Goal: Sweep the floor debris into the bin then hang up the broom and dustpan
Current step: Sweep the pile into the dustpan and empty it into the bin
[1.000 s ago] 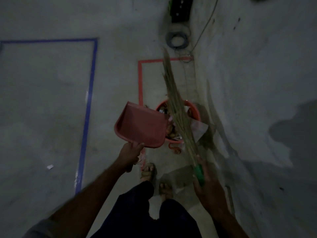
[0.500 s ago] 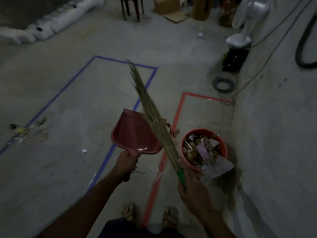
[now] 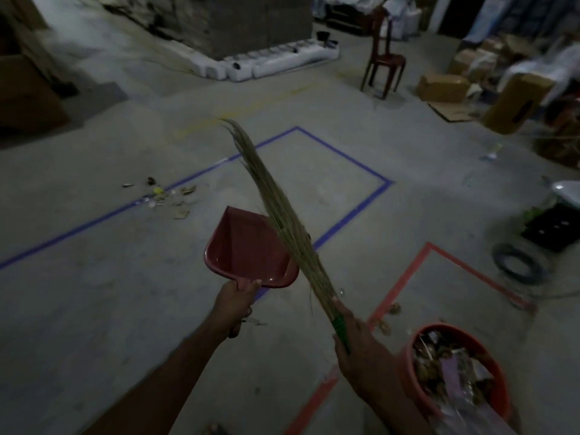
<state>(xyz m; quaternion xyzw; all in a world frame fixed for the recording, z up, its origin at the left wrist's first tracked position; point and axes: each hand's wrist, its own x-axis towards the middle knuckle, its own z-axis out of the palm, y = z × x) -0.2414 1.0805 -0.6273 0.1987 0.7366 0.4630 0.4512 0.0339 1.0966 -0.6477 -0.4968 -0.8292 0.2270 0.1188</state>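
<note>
Left hand [image 3: 236,304] grips red dustpan [image 3: 249,252] — right hand [image 3: 361,353] clenches the long straw broom [image 3: 282,224], green-handled.

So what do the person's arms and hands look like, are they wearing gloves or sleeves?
No gloves: both the left hand and right hand are bare. The forearms are bare too, with no sleeve, watch or bracelet visible as far as the frame shows. The light is dim, so small details such as rings cannot be made out.

Two bare forearms, left hand [image 3: 236,301] and right hand [image 3: 361,346] ungloved, no sleeves visible.
</note>
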